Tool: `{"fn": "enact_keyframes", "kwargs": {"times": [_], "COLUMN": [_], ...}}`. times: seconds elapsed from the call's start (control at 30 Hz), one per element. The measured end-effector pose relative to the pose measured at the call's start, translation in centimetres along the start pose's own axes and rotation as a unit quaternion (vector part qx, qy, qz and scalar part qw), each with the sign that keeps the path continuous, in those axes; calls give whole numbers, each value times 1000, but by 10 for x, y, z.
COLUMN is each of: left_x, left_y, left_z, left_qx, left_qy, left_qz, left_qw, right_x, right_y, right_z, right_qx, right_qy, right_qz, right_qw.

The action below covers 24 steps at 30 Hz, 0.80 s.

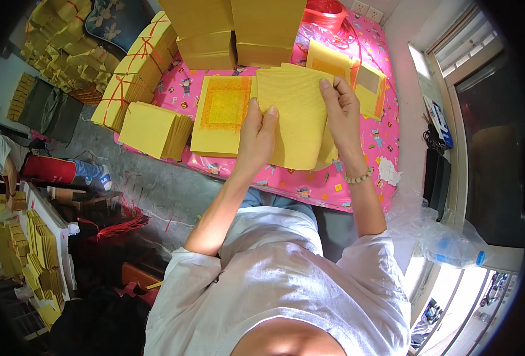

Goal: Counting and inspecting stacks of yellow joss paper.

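A small sheaf of yellow paper sheets (295, 115) is held up over the table between my two hands. My left hand (256, 133) grips its left edge, thumb on the face. At the upper right corner, my right hand (341, 110) pinches the paper; a beaded bracelet circles that wrist. Just left of the sheaf lies a yellow paper stack (203, 139) with an orange printed square on top. Behind my right hand, other yellow sheets with orange print (369, 98) rest on the pink patterned tablecloth (301, 188).
Tall yellow paper stacks (268, 24) stand at the back. Bundles tied with red string (129, 83) and a loose stack (147, 130) line the left side. Red string (324, 18) lies back right. A window and plastic bottle (452, 252) are right. Another person (13, 157) works far left.
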<state>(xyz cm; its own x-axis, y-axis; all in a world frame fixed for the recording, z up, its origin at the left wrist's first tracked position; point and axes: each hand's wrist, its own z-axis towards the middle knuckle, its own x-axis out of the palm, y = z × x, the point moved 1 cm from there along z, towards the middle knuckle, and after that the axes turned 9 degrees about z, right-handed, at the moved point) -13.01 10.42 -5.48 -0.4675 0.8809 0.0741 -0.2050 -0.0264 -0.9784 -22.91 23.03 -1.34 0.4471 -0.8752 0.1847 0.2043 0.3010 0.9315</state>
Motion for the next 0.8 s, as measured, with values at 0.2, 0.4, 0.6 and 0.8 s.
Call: {"fn": "enact_keyframes", "kwargs": {"times": [0.2, 0.4, 0.6, 0.8], "left_x": [-10, -20, -28, -44], "left_y": [2, -3, -9, -13], "left_z": [6, 7, 5, 9], "left_qx": [-31, -38, -30, -50], "left_qy": [21, 14, -11, -5], "left_qz": [7, 5, -18, 9], "left_qw": [999, 999, 999, 999], "right_x": [-1, 1, 8, 19], "right_y": [7, 0, 5, 4], "right_z": [1, -10, -12, -5], "right_qx": [53, 115, 168, 165], "right_qy": [53, 98, 143, 183], "right_qz": [-21, -45, -62, -102], "right_qw": [997, 987, 973, 964]}}
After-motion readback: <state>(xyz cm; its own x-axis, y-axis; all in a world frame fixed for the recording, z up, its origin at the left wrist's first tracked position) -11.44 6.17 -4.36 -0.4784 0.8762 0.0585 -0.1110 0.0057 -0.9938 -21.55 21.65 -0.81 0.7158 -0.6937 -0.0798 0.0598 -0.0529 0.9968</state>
